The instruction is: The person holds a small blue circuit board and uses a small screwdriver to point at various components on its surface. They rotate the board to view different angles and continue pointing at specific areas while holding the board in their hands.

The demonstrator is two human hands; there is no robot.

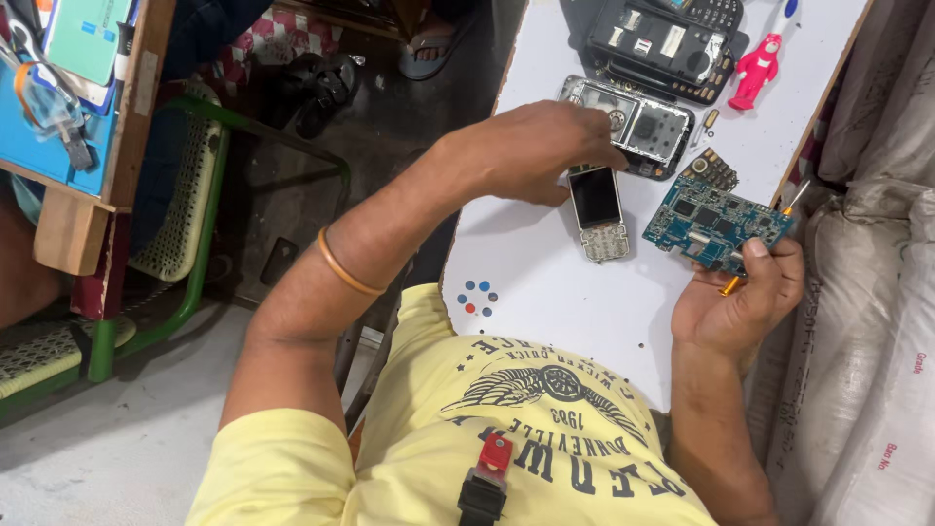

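The white tabletop (555, 282) fills the centre and upper right of the frame, its long axis running from lower centre toward the top edge.

A dark phone chassis (667, 44) lies at the top of the frame, with a keypad section showing at its upper end. Below it lies a silver phone frame (648, 127), long axis running left to right with a slight downward tilt to the right.

The blue circuit board (711, 219) sits at right of centre. Its long axis runs from upper left to lower right, component side toward the camera. The right hand (745, 302) pinches its lower right edge between thumb and fingers and also grips a slim screwdriver (791, 202), whose tip points to the upper right.

The left hand (541, 151) rests curled, fingers drawn together, over the upper end of a phone front panel (597, 212). This panel lies flat, long axis nearly vertical in the frame, screen end toward the top, keypad end toward the bottom.

A small red figurine (758, 68) lies at upper right.
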